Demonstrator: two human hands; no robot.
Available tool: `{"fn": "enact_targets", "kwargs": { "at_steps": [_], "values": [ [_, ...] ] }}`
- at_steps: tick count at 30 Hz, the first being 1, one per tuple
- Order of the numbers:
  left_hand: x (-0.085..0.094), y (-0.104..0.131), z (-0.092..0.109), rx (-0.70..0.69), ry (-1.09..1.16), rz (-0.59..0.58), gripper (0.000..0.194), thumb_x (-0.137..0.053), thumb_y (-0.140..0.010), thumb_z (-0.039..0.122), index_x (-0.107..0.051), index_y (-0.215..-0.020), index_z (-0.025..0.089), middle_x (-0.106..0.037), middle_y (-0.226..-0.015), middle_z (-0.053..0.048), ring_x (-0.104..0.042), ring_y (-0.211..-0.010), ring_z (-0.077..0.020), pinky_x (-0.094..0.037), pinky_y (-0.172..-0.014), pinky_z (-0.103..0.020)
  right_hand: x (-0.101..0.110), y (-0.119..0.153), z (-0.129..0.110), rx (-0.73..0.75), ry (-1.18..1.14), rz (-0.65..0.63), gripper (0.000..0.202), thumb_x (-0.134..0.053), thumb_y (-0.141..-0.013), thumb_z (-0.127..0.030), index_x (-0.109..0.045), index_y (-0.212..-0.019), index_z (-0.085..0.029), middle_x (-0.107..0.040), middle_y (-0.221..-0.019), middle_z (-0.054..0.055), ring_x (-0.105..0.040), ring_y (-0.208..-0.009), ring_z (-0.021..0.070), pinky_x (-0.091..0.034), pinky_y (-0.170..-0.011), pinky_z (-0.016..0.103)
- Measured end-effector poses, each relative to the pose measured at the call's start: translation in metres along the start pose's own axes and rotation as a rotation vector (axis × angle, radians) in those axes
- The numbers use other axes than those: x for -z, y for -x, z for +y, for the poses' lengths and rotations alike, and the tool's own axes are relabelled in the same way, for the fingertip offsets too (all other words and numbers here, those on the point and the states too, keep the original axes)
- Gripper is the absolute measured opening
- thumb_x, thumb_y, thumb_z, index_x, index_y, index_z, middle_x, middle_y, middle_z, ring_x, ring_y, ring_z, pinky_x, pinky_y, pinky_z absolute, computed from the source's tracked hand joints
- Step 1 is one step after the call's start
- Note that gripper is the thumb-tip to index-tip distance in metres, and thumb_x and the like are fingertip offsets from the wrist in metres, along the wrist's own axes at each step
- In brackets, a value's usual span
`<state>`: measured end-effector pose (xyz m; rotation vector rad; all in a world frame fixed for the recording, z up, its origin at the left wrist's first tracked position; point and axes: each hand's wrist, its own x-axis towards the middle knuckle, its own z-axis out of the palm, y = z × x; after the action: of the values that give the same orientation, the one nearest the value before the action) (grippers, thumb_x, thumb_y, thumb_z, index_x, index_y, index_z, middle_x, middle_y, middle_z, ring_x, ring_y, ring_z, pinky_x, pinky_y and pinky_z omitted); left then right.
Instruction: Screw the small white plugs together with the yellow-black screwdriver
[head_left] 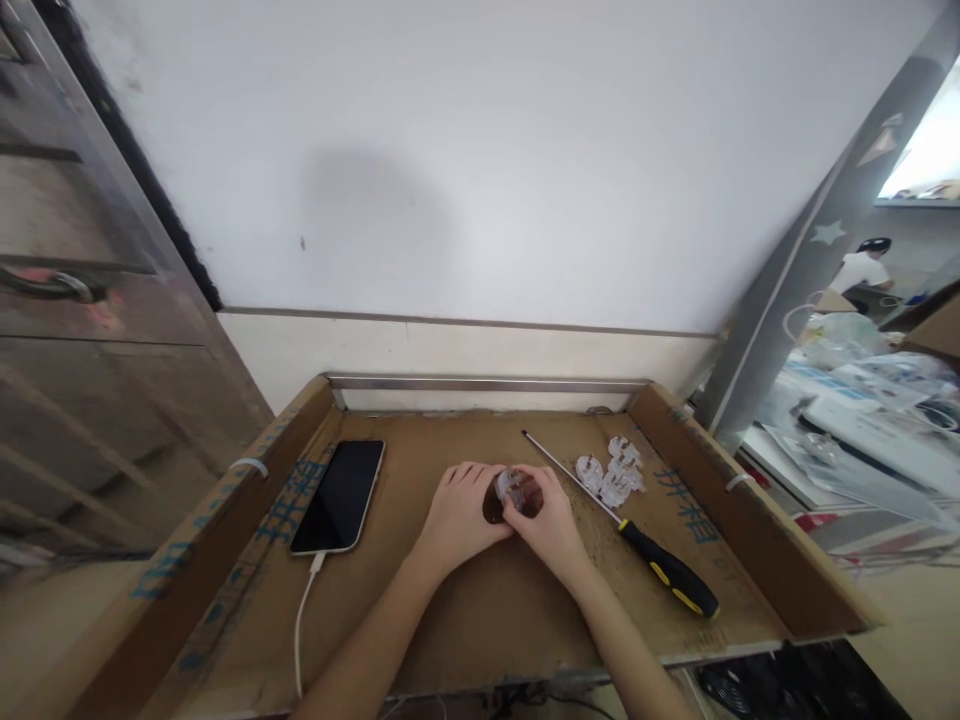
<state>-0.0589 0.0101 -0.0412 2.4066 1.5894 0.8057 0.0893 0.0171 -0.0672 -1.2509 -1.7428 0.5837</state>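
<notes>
Left hand (465,508) and right hand (553,512) share one clear plastic piece (508,484)

From my remote seat I look down through the head camera at a table (435,440) lined with brown cardboard, its raised cardboard sides (757,545) marked with blue lettering. The clear plastic piece is near the middle of it, between the two hands. I see the left hand curled around the piece from the left, and the right hand gripping it from the right, thumb and fingers bent inward. The piece is small and partly covered by fingers, so I can't make out its exact shape or which fingertips bear on it.

To the right of the hands I have a screwdriver (667,568) lying at a slant, its black and yellow handle towards the near right and its thin shaft running to the far left. Just beyond the shaft sits a cluster of similar clear pieces (616,470), bunched close together. On the left, well apart from the hands, a phone (341,497) lies flat with a dark screen, and a white cable (301,620) runs from its near end towards the table's front edge.

Behind the table I face a white wall (525,180), with a metal door (112,360) to the left. Far off to the right, a person in a white top (862,270) bends over other work
</notes>
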Motion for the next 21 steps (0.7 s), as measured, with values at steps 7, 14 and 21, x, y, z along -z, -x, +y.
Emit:
{"fn": "enact_targets", "kwargs": {
  "at_steps": [7, 14, 21],
  "values": [
    [-0.004, 0.002, 0.003, 0.007, -0.008, 0.027, 0.046, -0.069, -0.063, 0.027, -0.057, -0.108, 0.023, -0.065, -0.106, -0.005, -0.056, -0.099, -0.0259, -0.038, -0.087, -0.038, 0.002, 0.003, 0.001, -0.022, -0.044, 0.003, 0.028, -0.055, -0.087, -0.036, -0.056, -0.106, -0.015, -0.057, -0.095, 0.004, -0.056, -0.076, 0.0112, -0.050, -0.068, 0.029],
    [-0.002, 0.005, 0.003, 0.020, -0.028, 0.039, 0.045, -0.070, -0.064, 0.029, -0.058, -0.106, 0.022, -0.066, -0.104, -0.005, -0.056, -0.098, -0.0260, -0.038, -0.086, -0.039, 0.000, 0.002, 0.009, -0.041, -0.106, 0.011, 0.029, -0.054, -0.088, -0.036, -0.055, -0.108, -0.015, -0.058, -0.097, 0.004, -0.056, -0.076, 0.0110, -0.051, -0.067, 0.028],
    [-0.001, 0.008, 0.000, 0.008, -0.004, 0.073, 0.046, -0.070, -0.068, 0.035, -0.057, -0.110, 0.021, -0.066, -0.107, -0.005, -0.057, -0.100, -0.0254, -0.039, -0.087, -0.038, 0.000, 0.002, 0.015, -0.074, -0.183, 0.007, 0.028, -0.054, -0.088, -0.035, -0.055, -0.108, -0.015, -0.058, -0.097, 0.004, -0.057, -0.076, 0.0111, -0.051, -0.066, 0.028]
  ]
}}
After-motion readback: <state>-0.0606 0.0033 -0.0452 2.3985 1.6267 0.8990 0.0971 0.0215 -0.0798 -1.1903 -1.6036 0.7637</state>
